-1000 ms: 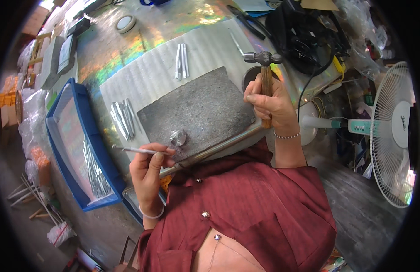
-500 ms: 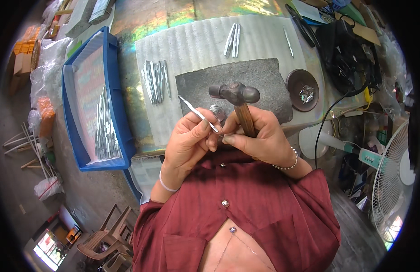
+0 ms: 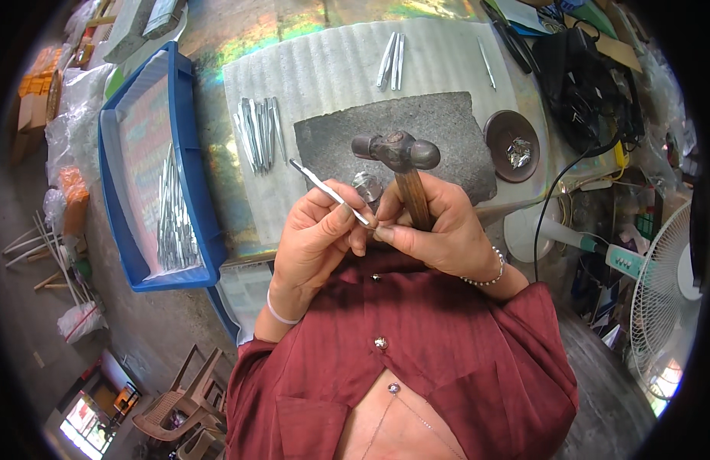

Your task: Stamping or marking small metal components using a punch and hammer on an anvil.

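My left hand [image 3: 322, 224] pinches a slim silvery metal strip [image 3: 324, 188], tapered and dark at its far end. It slants up and to the left. In my right hand [image 3: 439, 226] is a ball-peen hammer [image 3: 401, 149], its wooden handle gripped by the curled fingers and its head raised in front. The right thumb and fingertip meet at the strip's near end; whether they pinch some small part there is too small to tell. Beyond my hands lies a dark grey stone slab [image 3: 439, 126], with a shiny round metal piece [image 3: 366, 185] on its near side.
Similar strips [image 3: 259, 134] lie left of the slab, with another few [image 3: 392, 61] behind it and a single one [image 3: 487, 63] farther right. A blue tray [image 3: 188, 123] holds many strips. At right are a brown dish [image 3: 497, 149] of small metal bits, a black cable [image 3: 543, 218] and a fan [image 3: 662, 291].
The view has shifted slightly. The strip's far end has moved a little to the left, and the right thumb has edged in at its near end. Both grips stay the same.
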Demonstrator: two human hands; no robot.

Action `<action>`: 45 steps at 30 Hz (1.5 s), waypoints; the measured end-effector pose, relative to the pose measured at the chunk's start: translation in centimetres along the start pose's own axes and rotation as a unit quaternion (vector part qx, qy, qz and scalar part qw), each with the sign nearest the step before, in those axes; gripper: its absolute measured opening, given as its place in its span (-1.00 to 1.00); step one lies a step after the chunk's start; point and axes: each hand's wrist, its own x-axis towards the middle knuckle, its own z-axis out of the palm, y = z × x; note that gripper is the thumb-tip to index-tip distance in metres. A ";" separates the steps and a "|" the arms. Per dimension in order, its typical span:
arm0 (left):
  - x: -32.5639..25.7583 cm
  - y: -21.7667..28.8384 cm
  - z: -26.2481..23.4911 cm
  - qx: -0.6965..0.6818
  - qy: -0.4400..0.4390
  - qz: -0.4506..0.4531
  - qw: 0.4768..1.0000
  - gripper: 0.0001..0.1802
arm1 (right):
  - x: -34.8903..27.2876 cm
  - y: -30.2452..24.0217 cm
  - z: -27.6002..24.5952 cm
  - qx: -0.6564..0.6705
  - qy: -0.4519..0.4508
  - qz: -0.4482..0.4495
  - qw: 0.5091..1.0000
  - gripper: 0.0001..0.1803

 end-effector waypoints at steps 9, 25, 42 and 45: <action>-0.2 0.3 0.5 0.062 0.023 0.025 0.997 -0.82 | 0.1 0.2 0.2 0.002 0.021 0.000 1.000 -0.82; -0.4 0.3 -1.6 0.028 0.069 0.069 0.995 -0.89 | 1.1 1.3 -1.1 -0.309 0.090 -0.058 0.945 -0.51; 0.7 -0.3 -0.9 0.407 0.116 0.144 0.895 -0.93 | 0.6 2.9 -1.3 -0.293 0.157 -0.047 0.942 -0.63; 1.0 -0.5 -0.7 0.434 0.120 0.151 0.880 -0.91 | 0.0 3.5 -2.0 -0.259 0.167 -0.032 0.951 -0.68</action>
